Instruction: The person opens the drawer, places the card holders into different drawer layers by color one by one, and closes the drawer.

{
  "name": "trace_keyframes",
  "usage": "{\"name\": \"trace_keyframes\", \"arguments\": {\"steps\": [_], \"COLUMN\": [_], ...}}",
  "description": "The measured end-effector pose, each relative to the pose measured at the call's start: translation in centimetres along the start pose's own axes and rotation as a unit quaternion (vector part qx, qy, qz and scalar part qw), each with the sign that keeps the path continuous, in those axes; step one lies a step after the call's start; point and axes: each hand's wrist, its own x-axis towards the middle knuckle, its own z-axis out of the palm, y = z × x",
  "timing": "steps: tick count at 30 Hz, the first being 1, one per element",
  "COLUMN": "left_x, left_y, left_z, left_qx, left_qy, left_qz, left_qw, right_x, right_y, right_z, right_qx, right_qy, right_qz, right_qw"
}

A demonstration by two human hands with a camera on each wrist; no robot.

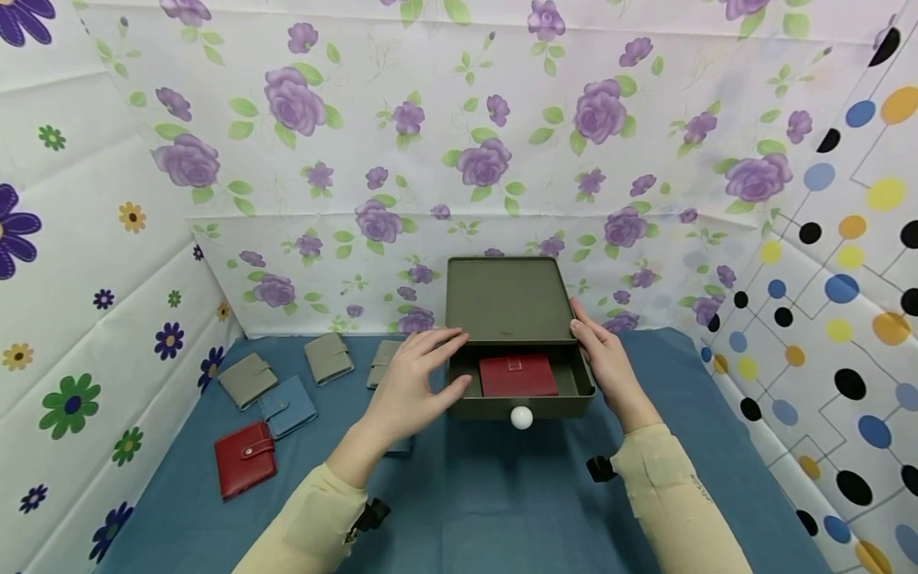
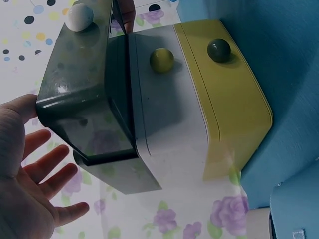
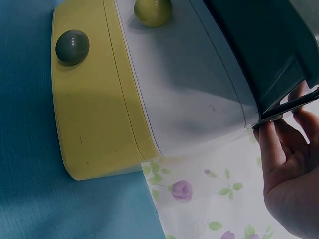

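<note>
A stack of drawer boxes stands at the back of the table. Its top dark green box point(image 1: 509, 299) has its drawer point(image 1: 476, 408) pulled out, with a white knob point(image 1: 521, 417) in front. Inside lies a red wallet point(image 1: 518, 375) with a strap. My left hand point(image 1: 409, 387) is at the drawer's left side, fingers spread; in the left wrist view its thumb reaches the drawer front's edge. My right hand point(image 1: 606, 363) rests its fingers along the right side of the green box, thumb near the top corner.
Below are a white box point(image 2: 159, 104) with a yellow knob and a yellow box point(image 2: 224, 89) with a dark green knob. At left lie a red wallet point(image 1: 244, 461), a blue wallet point(image 1: 289, 406) and several grey wallets point(image 1: 328, 358). Another blue wallet point(image 1: 400, 447) is partly behind my left arm.
</note>
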Motion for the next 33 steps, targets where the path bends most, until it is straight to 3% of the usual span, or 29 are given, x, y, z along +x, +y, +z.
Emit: {"name": "trace_keyframes", "arguments": {"steps": [14, 21, 27, 30, 33], "left_x": [-1.4, -2.5, -5.8, -8.5, -11.6], "left_y": [-1.4, -2.0, -3.9, -5.3, -6.4], "left_z": [-0.4, -0.9, -1.9, -2.9, -4.2], "left_qx": [-0.021, -0.014, 0.007, 0.022, 0.043], "left_qy": [0.038, 0.046, 0.071, 0.080, 0.087], "left_qz": [-0.018, -0.048, -0.079, -0.105, -0.157], "left_qw": [0.9989, 0.9977, 0.9943, 0.9910, 0.9828], "right_x": [0.0, 0.1, 0.1, 0.2, 0.2], "right_y": [0.3, 0.3, 0.0, -0.1, -0.2], "right_z": [0.0, -0.1, -0.4, -0.6, -1.0], "right_qx": [0.005, 0.005, 0.012, 0.013, 0.008], "right_qy": [-0.001, 0.001, 0.001, -0.003, -0.006], "right_qz": [-0.005, -0.003, -0.002, -0.004, -0.006], "right_qw": [1.000, 1.000, 1.000, 1.000, 1.000]}}
